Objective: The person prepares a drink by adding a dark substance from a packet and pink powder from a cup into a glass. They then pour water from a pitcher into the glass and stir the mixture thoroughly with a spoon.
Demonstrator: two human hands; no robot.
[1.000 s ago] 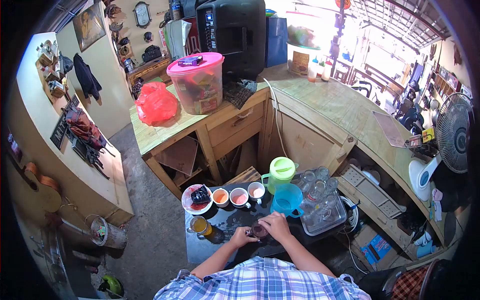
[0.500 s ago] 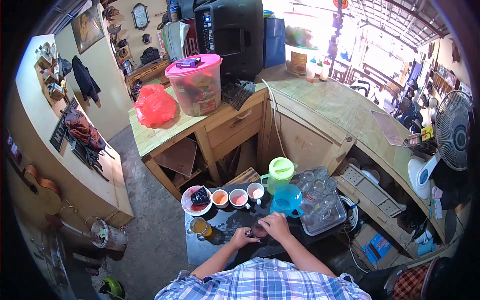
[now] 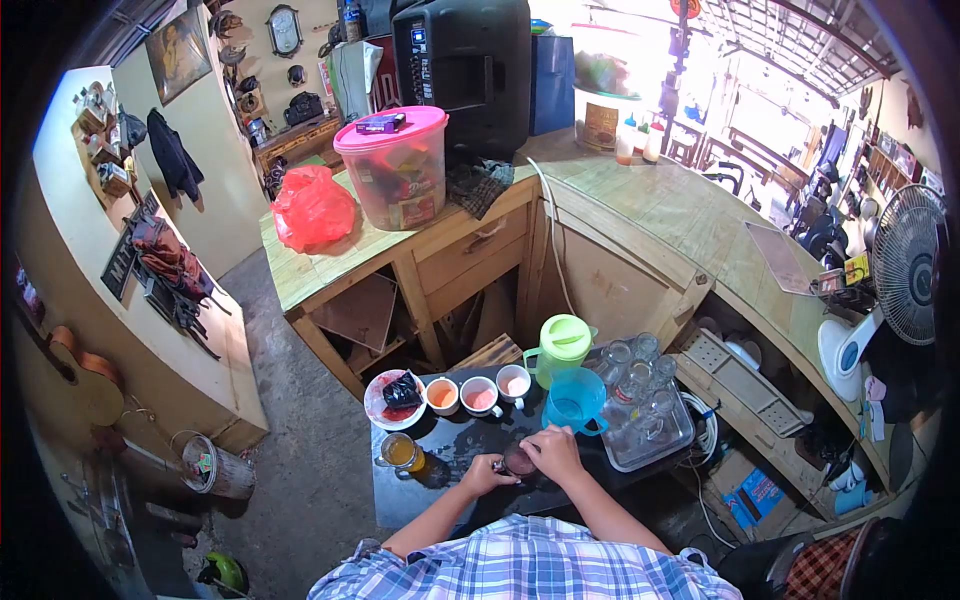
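Note:
At the near side of the dark table [image 3: 455,440], my left hand [image 3: 484,475] is closed around the handle side of a glass mug [image 3: 519,462] with a dark drink in it. My right hand [image 3: 555,452] is over the mug's rim, fingers pinched together; whatever they hold is hidden. A glass mug of yellow-orange drink [image 3: 402,454] stands to the left. Behind it lies a plate [image 3: 376,413] with a black packet [image 3: 403,391]. Three white cups with orange and pink contents, one of them the orange cup [image 3: 442,396], stand in a row. Just beyond my right hand is a blue pitcher [image 3: 575,400].
A green lidded pitcher [image 3: 563,343] stands behind the blue one. To the right, a clear tray [image 3: 640,455] holds several upturned glasses. A wooden counter [image 3: 640,205] wraps around the far side, bearing a pink-lidded tub [image 3: 390,180], a red plastic bag [image 3: 313,210] and a fan [image 3: 905,262].
The view has shifted very slightly. Both hands stay at the dark-drink mug in nearly the same pose.

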